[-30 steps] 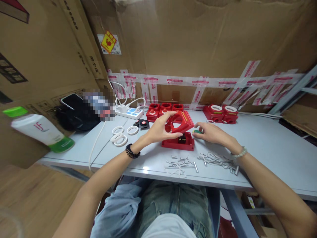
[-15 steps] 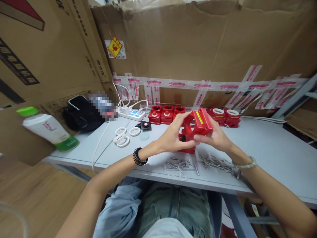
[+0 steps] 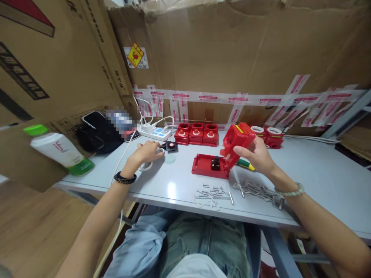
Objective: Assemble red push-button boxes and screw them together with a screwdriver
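At one o'clock my right hand (image 3: 259, 156) has thumb and fingers clasped on the tilted cover (image 3: 237, 139), by the three-o'clock end of the base (image 3: 203, 165) (black block (image 3: 215, 163) showing inside). At ten o'clock my left hand (image 3: 145, 152), half curled, lies over white rings (image 3: 150, 168); whether it grips one, I can't tell.

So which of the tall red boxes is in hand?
The tilted red box, gripped by the right hand. The others stand at the back of the table: three in a row, two farther right.
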Demonstrator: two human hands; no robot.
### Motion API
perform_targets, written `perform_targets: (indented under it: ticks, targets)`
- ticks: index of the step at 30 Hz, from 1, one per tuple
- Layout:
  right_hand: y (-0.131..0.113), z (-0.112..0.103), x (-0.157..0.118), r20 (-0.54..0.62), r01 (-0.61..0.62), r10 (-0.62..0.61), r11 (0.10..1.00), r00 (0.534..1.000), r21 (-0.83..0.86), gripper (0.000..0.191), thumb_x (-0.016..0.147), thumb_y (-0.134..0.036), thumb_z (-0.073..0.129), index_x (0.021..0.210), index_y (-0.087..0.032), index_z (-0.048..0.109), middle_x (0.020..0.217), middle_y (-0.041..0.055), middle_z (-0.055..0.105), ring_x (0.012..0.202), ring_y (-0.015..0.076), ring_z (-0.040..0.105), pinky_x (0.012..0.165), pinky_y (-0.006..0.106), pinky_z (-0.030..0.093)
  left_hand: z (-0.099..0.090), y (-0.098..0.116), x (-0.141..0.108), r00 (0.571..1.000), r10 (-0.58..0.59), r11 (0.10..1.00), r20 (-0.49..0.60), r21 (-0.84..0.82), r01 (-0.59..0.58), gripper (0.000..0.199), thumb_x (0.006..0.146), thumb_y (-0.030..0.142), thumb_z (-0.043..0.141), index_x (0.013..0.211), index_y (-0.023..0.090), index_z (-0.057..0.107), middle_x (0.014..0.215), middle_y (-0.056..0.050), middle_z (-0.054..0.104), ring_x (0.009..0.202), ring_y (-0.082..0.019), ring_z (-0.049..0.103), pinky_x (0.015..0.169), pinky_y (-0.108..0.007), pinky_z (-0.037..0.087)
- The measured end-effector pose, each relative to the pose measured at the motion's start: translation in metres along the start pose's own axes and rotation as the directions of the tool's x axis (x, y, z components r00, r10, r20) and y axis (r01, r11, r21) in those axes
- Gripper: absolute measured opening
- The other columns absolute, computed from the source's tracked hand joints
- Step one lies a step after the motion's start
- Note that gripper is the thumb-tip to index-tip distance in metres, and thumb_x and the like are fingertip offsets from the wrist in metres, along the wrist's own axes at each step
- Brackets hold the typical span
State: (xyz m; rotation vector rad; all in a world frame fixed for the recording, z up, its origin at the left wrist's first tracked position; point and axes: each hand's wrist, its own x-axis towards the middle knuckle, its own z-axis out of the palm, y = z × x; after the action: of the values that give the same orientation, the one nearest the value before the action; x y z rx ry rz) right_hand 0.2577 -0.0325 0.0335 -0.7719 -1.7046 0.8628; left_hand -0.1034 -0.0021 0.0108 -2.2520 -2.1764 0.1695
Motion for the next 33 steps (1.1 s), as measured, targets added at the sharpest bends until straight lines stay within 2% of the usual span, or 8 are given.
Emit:
perform_targets:
  ticks: [4,7,9,12,15,18,21,33]
  targets:
    - [0.002,-0.001,-0.001,-0.005,-0.015,0.015,1.0,1.0,-0.016,0.044,0.072,-0.044,0.08,0.105,-0.022,0.061,0.103,0.0063,0.071,0.091,0.0213,0.069,0.083,0.038,0.057,0.003,-0.01,0.001,0.997,0.074,0.996,-0.013,-0.05,-0.075,0.046,0.084,0.042,0.054,0.121,0.016,0.061,0.122,-0.017,0.066,0.117,-0.038,0.057,0.097,-0.055,0.04]
    - [0.0,0.0,-0.001,0.007,-0.002,0.002,1.0,1.0,0.003,0.044,0.072,-0.045,0.079,0.104,-0.022,0.061,0.098,0.0057,0.072,0.087,0.0206,0.069,0.08,0.037,0.057,-0.006,-0.009,-0.005,0.966,0.163,0.963,-0.203,-0.182,-0.2,0.045,0.084,0.045,0.056,0.118,0.016,0.063,0.115,-0.015,0.069,0.107,-0.034,0.063,0.093,-0.047,0.045]
    - [-0.002,0.002,0.0,0.037,0.015,-0.016,0.999,0.999,0.041,0.04,0.074,-0.045,0.078,0.101,-0.022,0.061,0.094,0.0046,0.072,0.083,0.0199,0.07,0.076,0.035,0.058,-0.018,0.004,-0.013,0.859,0.251,0.872,-0.446,-0.282,-0.401,0.046,0.084,0.049,0.059,0.117,0.016,0.062,0.11,-0.012,0.07,0.098,-0.027,0.065,0.089,-0.041,0.049]
    - [-0.003,0.004,-0.001,0.084,0.033,-0.043,0.993,0.996,0.11,0.036,0.076,-0.042,0.076,0.102,-0.023,0.06,0.088,0.0021,0.072,0.076,0.0186,0.07,0.071,0.034,0.059,-0.039,0.047,-0.028,0.618,0.323,0.607,-0.717,-0.344,-0.716,0.044,0.082,0.044,0.067,0.117,0.018,0.062,0.117,-0.009,0.069,0.097,-0.02,0.065,0.084,-0.033,0.052]
    - [0.0,0.002,-0.003,0.052,0.085,-0.091,0.99,0.995,0.11,0.039,0.074,-0.041,0.078,0.105,-0.025,0.061,0.091,0.0006,0.071,0.078,0.0175,0.069,0.074,0.034,0.058,-0.056,0.101,-0.036,0.409,0.348,0.39,-0.843,-0.267,-0.881,0.045,0.082,0.038,0.071,0.12,0.018,0.061,0.115,-0.009,0.069,0.103,-0.019,0.064,0.089,-0.032,0.052]
    - [0.002,0.001,-0.004,0.001,0.125,-0.125,0.991,0.992,0.054,0.043,0.069,-0.044,0.081,0.102,-0.025,0.061,0.094,0.0012,0.07,0.082,0.0183,0.067,0.078,0.035,0.056,-0.06,0.141,-0.034,0.293,0.317,0.212,-0.902,-0.234,-0.949,0.045,0.082,0.038,0.072,0.121,0.017,0.061,0.11,-0.008,0.07,0.099,-0.018,0.065,0.088,-0.032,0.053]
    - [-0.001,0.003,-0.004,0.014,0.132,-0.132,0.991,0.991,0.029,0.043,0.067,-0.047,0.081,0.098,-0.024,0.061,0.093,0.0026,0.068,0.084,0.0194,0.066,0.08,0.036,0.056,-0.05,0.158,-0.026,0.274,0.262,0.123,-0.925,-0.25,-0.96,0.046,0.083,0.039,0.071,0.123,0.019,0.06,0.112,-0.008,0.069,0.097,-0.017,0.064,0.088,-0.034,0.053]
    - [-0.006,0.011,-0.005,-0.012,0.111,-0.111,0.993,0.994,-0.049,0.05,0.061,-0.053,0.082,0.093,-0.024,0.059,0.096,0.0055,0.068,0.087,0.0229,0.065,0.08,0.041,0.057,-0.033,0.154,-0.02,0.286,0.228,0.112,-0.931,-0.267,-0.957,0.047,0.082,0.04,0.073,0.123,0.02,0.061,0.112,-0.009,0.069,0.098,-0.018,0.063,0.089,-0.034,0.052]
